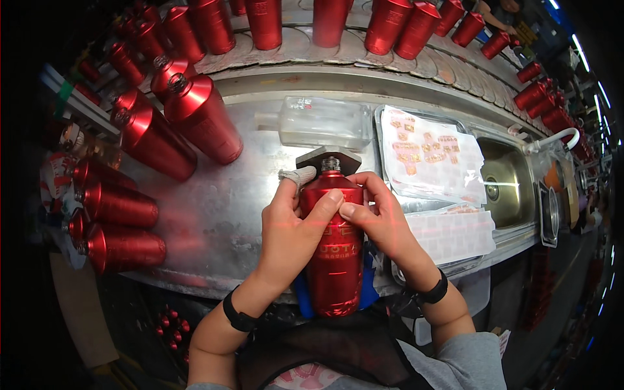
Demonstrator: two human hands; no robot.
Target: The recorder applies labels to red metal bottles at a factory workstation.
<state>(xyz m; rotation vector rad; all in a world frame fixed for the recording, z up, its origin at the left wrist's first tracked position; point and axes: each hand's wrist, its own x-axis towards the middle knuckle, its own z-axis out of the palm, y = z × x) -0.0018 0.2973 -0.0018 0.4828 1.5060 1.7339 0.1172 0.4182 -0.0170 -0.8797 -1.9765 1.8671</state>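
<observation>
A shiny red bottle (335,266) with a bare threaded neck lies in front of me, its neck pointing away and its base toward my body. My left hand (292,224) grips its left side, thumb pressed on the front below the shoulder; a whitish cover wraps one of its fingertips. On the right side my right hand (380,218) holds the same bottle, its thumb beside the left thumb. Behind the bottle's neck sits a dark angular block (348,160). Blue material (368,286) shows under the bottle. The fingers behind the bottle are partly hidden.
Several red bottles (205,120) stand on the metal table (221,208) at left. Beyond it runs a plated conveyor (305,49) carrying more. A clear rectangular bottle (325,121) lies near the back. Sticker sheets (429,153) on a tray and a sink (497,169) are at right.
</observation>
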